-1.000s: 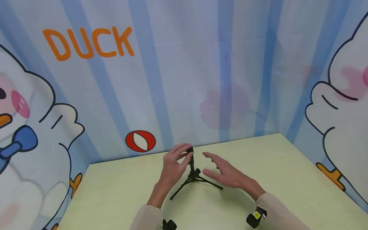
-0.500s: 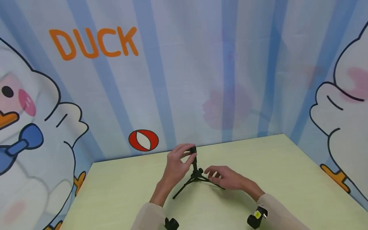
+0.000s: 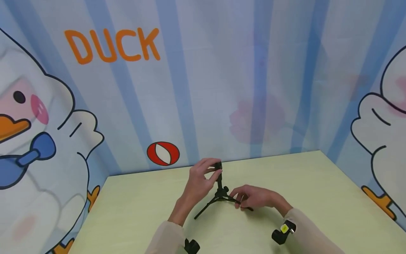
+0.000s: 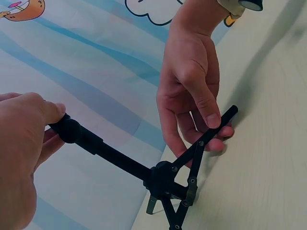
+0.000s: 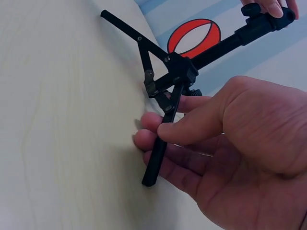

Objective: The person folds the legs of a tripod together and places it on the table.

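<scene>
A small black tripod [image 3: 221, 190] stands on the pale table with its legs spread and its centre post upright. My left hand [image 3: 198, 180] pinches the top of the post between thumb and fingers. Low on the right, my right hand [image 3: 257, 197] holds one splayed leg. In the right wrist view the thumb lies on that leg [image 5: 154, 163], with fingertips behind it. The left wrist view shows the post [image 4: 120, 160], the hub with its knob and the hinged braces [image 4: 193, 187] near the right fingers.
The pale wooden table [image 3: 142, 211] runs back to a striped blue cloth backdrop [image 3: 215, 88] with cartoon ducks on both sides. Small black wrist cameras [image 3: 283, 233] sit at both cuffs.
My right hand has come down and left from beside the tripod and taken hold of a leg. The left hand keeps its grip on the post top. The head view has shifted slightly.
</scene>
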The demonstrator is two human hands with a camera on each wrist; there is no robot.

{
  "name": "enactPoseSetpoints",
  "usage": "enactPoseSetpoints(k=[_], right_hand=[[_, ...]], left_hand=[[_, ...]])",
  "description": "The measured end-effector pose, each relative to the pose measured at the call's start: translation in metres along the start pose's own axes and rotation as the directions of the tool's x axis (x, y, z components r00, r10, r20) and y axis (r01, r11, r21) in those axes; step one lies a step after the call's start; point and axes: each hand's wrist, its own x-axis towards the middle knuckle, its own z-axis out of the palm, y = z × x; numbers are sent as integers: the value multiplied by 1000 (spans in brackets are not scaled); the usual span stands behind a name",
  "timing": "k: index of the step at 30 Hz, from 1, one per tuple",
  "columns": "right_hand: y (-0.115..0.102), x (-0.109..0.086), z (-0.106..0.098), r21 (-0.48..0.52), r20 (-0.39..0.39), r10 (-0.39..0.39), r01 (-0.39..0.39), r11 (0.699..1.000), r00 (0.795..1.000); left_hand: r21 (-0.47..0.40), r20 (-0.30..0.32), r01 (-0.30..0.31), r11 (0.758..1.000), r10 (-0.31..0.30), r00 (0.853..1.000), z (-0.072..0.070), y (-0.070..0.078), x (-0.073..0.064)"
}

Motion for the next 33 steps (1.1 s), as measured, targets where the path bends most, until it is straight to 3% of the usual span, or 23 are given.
enactPoseSetpoints(k=[8, 15, 18, 26, 33], right_hand=[[10, 2, -2, 148, 51, 0, -8, 989, 999], [15, 3, -5, 213, 76, -2, -14, 977, 997], [15, 4, -5, 276, 106, -2, -28, 961, 994], [22, 5, -5, 465, 171, -31, -54, 884, 985], [21, 7, -6, 479, 194, -45, -54, 876, 980]], left_hand=[[-24, 21, 19, 1000, -19, 1000, -1, 2, -1], [-26, 24, 5, 1000, -4, 1000, -2, 3, -1], [-28, 29, 10, 1000, -9, 1000, -2, 4, -1], [-48, 26, 11, 999, -9, 1000, -2, 5, -2], [-29, 32, 25, 999, -24, 999, -3, 6, -2]])
